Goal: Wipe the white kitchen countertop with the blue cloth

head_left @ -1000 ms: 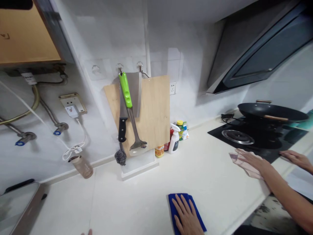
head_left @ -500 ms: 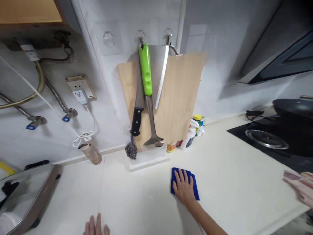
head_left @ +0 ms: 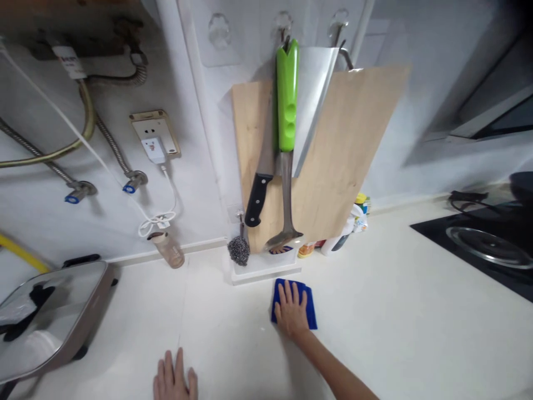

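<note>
A: Where's the blue cloth (head_left: 312, 312)?
B: Lower centre of the frame, flat on the desk (head_left: 387, 322), directly under the right hand (head_left: 292, 314). The palm is down and the fingers are spread apart, pressed on top rather than clamped.
A: Any long axis?
B: Not a clear one; it's folded nearly square, its right edge slanting slightly. The forearm comes in from the bottom edge, right of centre.
A: And the left hand (head_left: 175, 380)?
B: Bottom edge, left of centre, well apart from the cloth. Its fingers are apart too, with nothing visible in them. The right is clearly nearer.
A: Can you read any writing?
B: None. The hose tag (head_left: 70, 62), upper left, has blurred print; the brownish bottle (head_left: 169, 251), left of centre, has faint pale lettering.
</note>
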Demonstrator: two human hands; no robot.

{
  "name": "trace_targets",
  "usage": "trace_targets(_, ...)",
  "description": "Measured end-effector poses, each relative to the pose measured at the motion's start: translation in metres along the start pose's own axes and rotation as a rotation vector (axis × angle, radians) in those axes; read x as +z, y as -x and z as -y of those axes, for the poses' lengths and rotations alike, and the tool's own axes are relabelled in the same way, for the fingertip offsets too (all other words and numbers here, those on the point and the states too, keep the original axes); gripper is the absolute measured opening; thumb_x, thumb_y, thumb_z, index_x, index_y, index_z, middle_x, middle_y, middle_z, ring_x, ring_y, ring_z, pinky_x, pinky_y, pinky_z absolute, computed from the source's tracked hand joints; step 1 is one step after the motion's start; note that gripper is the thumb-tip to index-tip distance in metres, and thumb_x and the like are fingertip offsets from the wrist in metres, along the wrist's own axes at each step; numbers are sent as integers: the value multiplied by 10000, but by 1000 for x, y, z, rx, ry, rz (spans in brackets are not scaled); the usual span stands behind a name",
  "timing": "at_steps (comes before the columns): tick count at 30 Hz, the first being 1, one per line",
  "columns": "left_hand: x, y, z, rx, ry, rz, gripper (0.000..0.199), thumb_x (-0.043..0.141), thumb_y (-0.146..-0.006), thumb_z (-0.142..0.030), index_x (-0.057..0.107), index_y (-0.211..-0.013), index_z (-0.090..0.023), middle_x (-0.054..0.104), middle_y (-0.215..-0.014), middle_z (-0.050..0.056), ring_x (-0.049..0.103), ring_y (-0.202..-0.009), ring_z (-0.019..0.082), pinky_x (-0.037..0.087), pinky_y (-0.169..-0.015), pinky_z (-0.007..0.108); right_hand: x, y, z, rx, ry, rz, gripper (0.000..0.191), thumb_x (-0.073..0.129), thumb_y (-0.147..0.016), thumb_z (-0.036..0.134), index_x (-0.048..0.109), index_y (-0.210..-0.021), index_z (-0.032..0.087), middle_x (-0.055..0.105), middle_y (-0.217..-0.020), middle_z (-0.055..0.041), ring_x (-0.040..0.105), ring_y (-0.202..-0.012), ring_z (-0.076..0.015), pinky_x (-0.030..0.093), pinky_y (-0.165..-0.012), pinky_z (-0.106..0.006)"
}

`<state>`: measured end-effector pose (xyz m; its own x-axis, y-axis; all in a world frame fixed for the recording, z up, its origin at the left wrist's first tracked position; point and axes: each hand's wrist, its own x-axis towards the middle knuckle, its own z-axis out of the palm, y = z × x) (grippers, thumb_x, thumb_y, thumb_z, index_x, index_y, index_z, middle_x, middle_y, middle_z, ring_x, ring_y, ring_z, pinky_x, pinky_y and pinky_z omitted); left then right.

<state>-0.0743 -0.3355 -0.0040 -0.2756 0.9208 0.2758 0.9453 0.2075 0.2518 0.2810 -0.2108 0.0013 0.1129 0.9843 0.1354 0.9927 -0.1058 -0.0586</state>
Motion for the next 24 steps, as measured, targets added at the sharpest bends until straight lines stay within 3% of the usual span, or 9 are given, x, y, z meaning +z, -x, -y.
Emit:
trace_targets(4, -1, 3, 1, 22, -8, -23, 572, 369, -904, -365, 455, -1431, -160, 349, -1574, 147, 194, -1494, 310, 249, -1185, 538, -7, 10, 64, -167, -106, 87, 688, 323, -929, 459, 174, -1541, 183, 111, -1630, -105, 51, -1496, -374, -46, -1157, -655)
trace_targets(8, -4, 5, -2, 19, -31, -36, 551, 369, -914, -351, 483, -1410, -139, 373, -1557, 165, 196, -1494, 311, 258, -1185, 531, -23, 13, 125, -311, -172, 159, 694, 299, -940, 463, 158, -1540, 144, 105, -1624, -139, 23, -1493, -394, -47, -1149, -677)
trace_targets(12, -12, 3, -6, 15, -31, -9, 543, 346, -933, -345, 478, -1414, -130, 388, -1545, 173, 209, -1489, 315, 261, -1185, 527, -37, 30, 158, -480, -207, 253, 706, 299, -942, 468, 132, -1543, 137, 55, -1628, -136, 16, -1493, -392, -20, -1160, -671)
trace_targets(14, -17, 2, -9, 5, -25, -3, 540, 340, -940, -350, 484, -1409, -125, 384, -1545, 183, 212, -1488, 323, 252, -1187, 529, -44, 45, 157, -564, -227, 283, 700, 290, -948, 480, 118, -1547, 158, 30, -1633, -114, 15, -1498, -371, -12, -1176, -646)
trace_targets(17, -21, 0, -13, -1, -13, 5, 553, 333, -947, -373, 474, -1413, -111, 364, -1547, 214, 196, -1490, 338, 243, -1184, 546, -55, 72, 136, -642, -292, 301, 682, 278, -958, 489, 116, -1550, 190, 0, -1637, -91, -5, -1502, -351, -26, -1185, -632)
trace_targets(24, -26, -5, -25, -2, 16, 53, 600, 315, -946, -422, 430, -1439, -100, 338, -1548, 250, 206, -1481, 375, 237, -1169, 584, -62, 150, 44, -522, -362, 271, 712, 362, -946, 459, 59, -1552, 237, 38, -1642, -84, 0, -1502, -348, -12, -1192, -634)
